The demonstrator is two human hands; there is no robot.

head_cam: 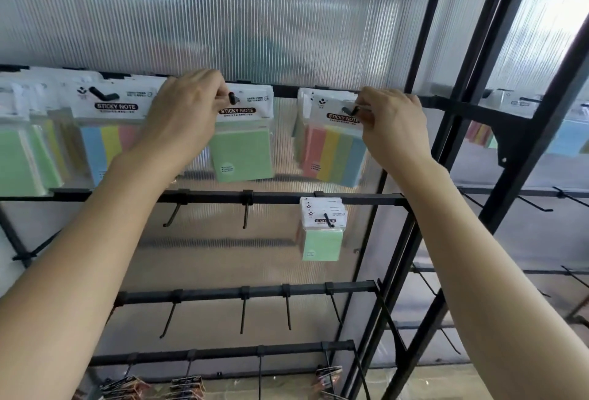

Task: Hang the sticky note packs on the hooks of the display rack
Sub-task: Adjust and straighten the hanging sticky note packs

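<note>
**Asker:** Start at the left. What is that hand doing?

**Me:** My left hand (188, 109) has its fingers curled on the header of the green pack (243, 151), pinching its upper-left corner. The pack hangs just right of my knuckles, already threaded on its hook (233, 98), whose tip shows right beside my fingertips.

**Asker:** And the other one?

**Me:** My right hand (393, 122) pinches the header of the striped pack (331, 151) at its right side. The pack hangs to the left of that hand and below it. The second hook (350, 110) pokes through the header, touching or nearly touching my fingers.

**Asker:** So which way do they go?

**Me:** Each hook runs from the top rail (285, 90) out toward me, so I reckon the packs slide straight away from my hands along that line. Each hand is nearest its own pack, so neither needs to cross.

**Asker:** Anything beneath?

**Me:** Below my left wrist the empty hooks (245, 211) stick out bare. Below my right hand a small green pack (322, 240) hangs from the next rail down.
</note>
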